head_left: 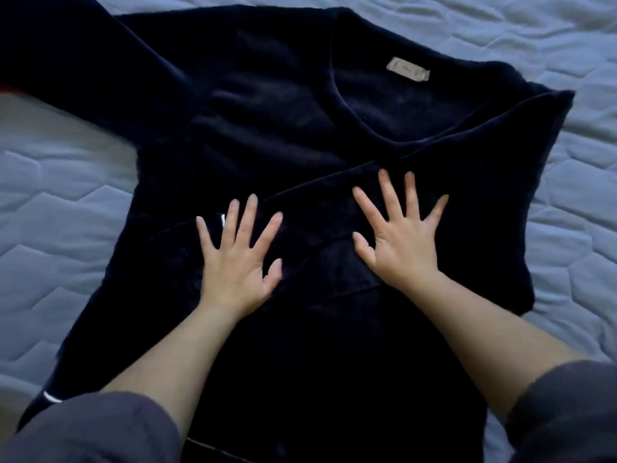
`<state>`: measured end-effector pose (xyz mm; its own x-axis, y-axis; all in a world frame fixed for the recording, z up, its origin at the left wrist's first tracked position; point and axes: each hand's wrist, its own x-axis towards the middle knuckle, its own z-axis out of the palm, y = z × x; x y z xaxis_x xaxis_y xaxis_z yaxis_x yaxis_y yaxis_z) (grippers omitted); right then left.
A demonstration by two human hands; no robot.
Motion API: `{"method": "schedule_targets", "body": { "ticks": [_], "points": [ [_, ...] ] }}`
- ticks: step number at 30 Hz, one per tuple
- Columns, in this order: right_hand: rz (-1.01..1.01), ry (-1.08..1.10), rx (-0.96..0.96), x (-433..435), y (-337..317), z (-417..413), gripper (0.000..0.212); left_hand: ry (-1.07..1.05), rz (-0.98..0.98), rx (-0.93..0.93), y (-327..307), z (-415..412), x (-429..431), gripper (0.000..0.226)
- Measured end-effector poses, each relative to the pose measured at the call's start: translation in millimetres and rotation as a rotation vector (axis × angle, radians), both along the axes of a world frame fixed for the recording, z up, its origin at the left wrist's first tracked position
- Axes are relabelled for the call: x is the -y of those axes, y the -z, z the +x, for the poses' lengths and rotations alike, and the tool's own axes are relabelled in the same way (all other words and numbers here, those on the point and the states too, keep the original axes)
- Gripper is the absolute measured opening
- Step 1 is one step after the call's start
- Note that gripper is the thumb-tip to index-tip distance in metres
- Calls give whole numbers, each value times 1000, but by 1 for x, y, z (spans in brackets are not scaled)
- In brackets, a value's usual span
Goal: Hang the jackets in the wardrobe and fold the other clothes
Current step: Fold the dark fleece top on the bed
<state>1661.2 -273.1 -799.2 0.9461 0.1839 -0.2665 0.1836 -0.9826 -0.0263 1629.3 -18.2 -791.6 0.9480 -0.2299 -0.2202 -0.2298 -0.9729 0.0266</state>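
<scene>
I have the sweater (267,111) lying flat on the quilted bed cover (551,45), neckline away from me, with the label (408,70) inside the back of the collar. The right-side sleeve (467,135) lies folded across the chest toward the left. My left hand (238,262) and right hand (404,242) rest flat on it, side by side but apart. The other sleeve (83,61) stretches to the far left.

The bed (50,235) has a pale blue-grey quilted cover with stitched six-sided shapes, visible at the left, top and right of the frame. Directly on it lies one dark navy fleece top (267,128), spread flat over the middle, its neck opening and pale label (408,70) toward the upper right. One sleeve (66,55) reaches to the upper left corner; the other is folded across the front from the right.
</scene>
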Motion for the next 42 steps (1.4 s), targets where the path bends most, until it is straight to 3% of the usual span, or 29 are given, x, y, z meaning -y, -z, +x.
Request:
{"method": "schedule_targets", "body": {
  "ticks": [19, 23, 26, 28, 30, 36, 39, 42],
  "points": [
    [0, 28, -93, -6, -11, 9, 67, 29, -3, -80, 2, 7, 0, 71],
    [-134, 84, -169, -18, -35, 11, 66, 27, -116, -154, -15, 10, -4, 71],
    [-94, 247, -190, -55, -61, 20, 61, -35, -363, -254, -48, 21, -19, 68],
    [-12, 345, -108, -96, -78, 32, 58, -130, -553, -150, -70, 41, -50, 57],
    [89, 359, -39, -145, -88, 50, 59, -210, -620, 24, -84, 76, -103, 45],
    [277, 372, -51, -288, -75, 140, 59, -430, -416, 360, -115, 232, -297, 43],
    [251, 429, -187, -335, -47, 165, 63, -569, -280, 311, -113, 296, -373, 56],
    [133, 443, -237, -350, -28, 169, 71, -798, -306, 145, -101, 337, -417, 69]
  ]
}}
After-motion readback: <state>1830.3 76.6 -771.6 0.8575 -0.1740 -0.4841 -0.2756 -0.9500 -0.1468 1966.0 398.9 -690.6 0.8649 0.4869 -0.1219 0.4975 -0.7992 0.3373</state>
